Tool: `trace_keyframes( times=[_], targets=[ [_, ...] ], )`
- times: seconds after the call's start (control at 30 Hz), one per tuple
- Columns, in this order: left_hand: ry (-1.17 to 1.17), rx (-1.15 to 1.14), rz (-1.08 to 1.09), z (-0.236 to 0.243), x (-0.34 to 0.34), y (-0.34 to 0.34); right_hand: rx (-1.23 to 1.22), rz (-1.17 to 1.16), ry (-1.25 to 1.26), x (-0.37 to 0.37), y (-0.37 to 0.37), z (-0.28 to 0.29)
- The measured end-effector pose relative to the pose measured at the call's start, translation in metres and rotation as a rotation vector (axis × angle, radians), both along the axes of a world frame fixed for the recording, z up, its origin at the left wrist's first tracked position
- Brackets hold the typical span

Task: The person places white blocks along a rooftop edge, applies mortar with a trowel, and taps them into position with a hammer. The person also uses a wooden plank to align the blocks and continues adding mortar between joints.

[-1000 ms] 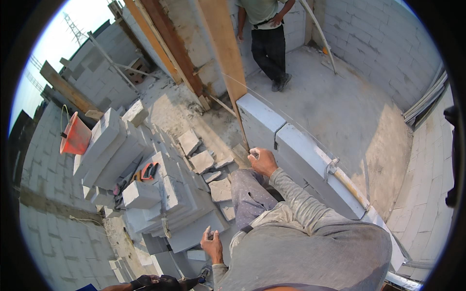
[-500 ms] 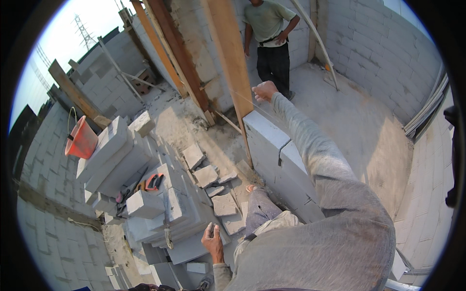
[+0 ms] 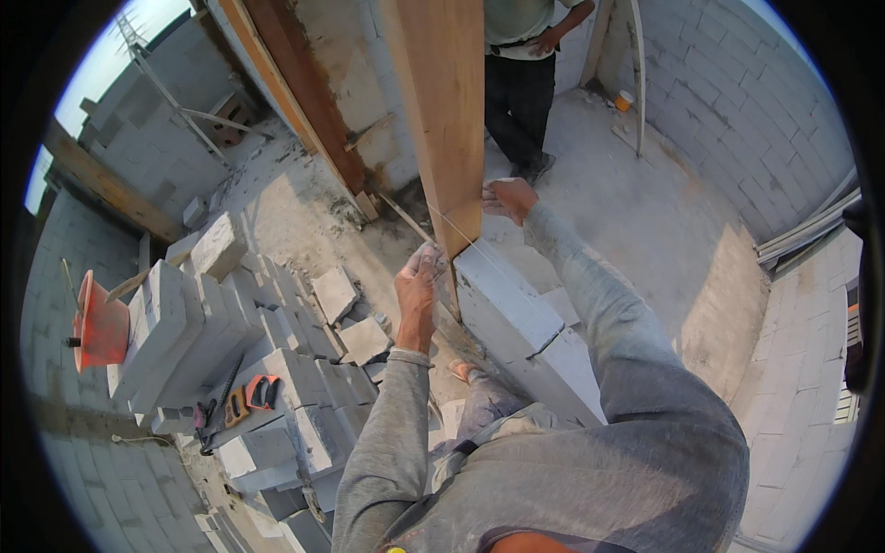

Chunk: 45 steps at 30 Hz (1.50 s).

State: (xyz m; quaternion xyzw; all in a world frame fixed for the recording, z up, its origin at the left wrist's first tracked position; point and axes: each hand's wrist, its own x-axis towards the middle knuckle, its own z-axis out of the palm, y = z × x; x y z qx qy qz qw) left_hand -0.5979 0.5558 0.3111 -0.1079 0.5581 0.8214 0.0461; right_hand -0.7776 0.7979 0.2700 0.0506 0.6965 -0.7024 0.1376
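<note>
A thin string point(image 3: 470, 238) crosses the lower part of an upright wooden plank point(image 3: 442, 120) and runs above the top of a low wall of pale blocks point(image 3: 510, 281). My left hand point(image 3: 418, 297) is raised by the plank's left edge, its fingertips pinched together. At the plank's right edge is my right hand point(image 3: 512, 199), fingers bent and closed. Whatever either hand may hold is too small or hidden to make out.
A block stack point(image 3: 267, 313) on the left bears an orange bucket point(image 3: 101, 323) and a handsaw point(image 3: 237, 405). Broken block pieces point(image 3: 335, 293) lie on the ground between stack and wall. Beyond the wall another person point(image 3: 521, 92) stands beside the plank, hand on hip.
My left hand has risen from beside the block stack to the plank's left edge. My right hand has shifted slightly to the plank's right edge. The view has shifted too.
</note>
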Motion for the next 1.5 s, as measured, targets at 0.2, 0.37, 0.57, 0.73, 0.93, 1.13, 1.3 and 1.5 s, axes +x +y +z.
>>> trace_keyframes(
  times=[0.2,0.37,0.57,0.73,0.93,1.13,1.3,1.5],
  targets=[
    [0.048,-0.028,0.073,0.002,-0.071,0.018,-0.144,-0.08,-0.204,-0.004,-0.008,0.048],
    [0.14,-0.27,0.085,-0.005,-0.079,0.027,-0.204,-0.061,-0.129,0.01,-0.009,0.063],
    [0.109,-0.193,0.061,0.001,-0.072,0.035,-0.394,-0.245,-0.063,0.038,-0.014,0.056],
    [0.154,-0.162,0.084,0.011,-0.067,0.04,-0.429,-0.386,0.065,0.062,-0.03,0.059],
    [0.059,0.032,0.093,0.013,-0.064,0.042,0.084,-0.116,0.282,0.086,-0.059,0.059],
    [0.055,0.258,0.103,0.004,-0.067,0.046,0.366,-0.174,0.457,0.083,-0.076,0.077],
    [0.073,0.311,0.167,-0.009,-0.066,0.052,0.405,-0.105,0.555,0.091,-0.081,0.087],
    [0.151,0.279,0.208,-0.018,-0.07,0.055,0.432,0.032,0.641,0.091,-0.083,0.094]
  ],
)
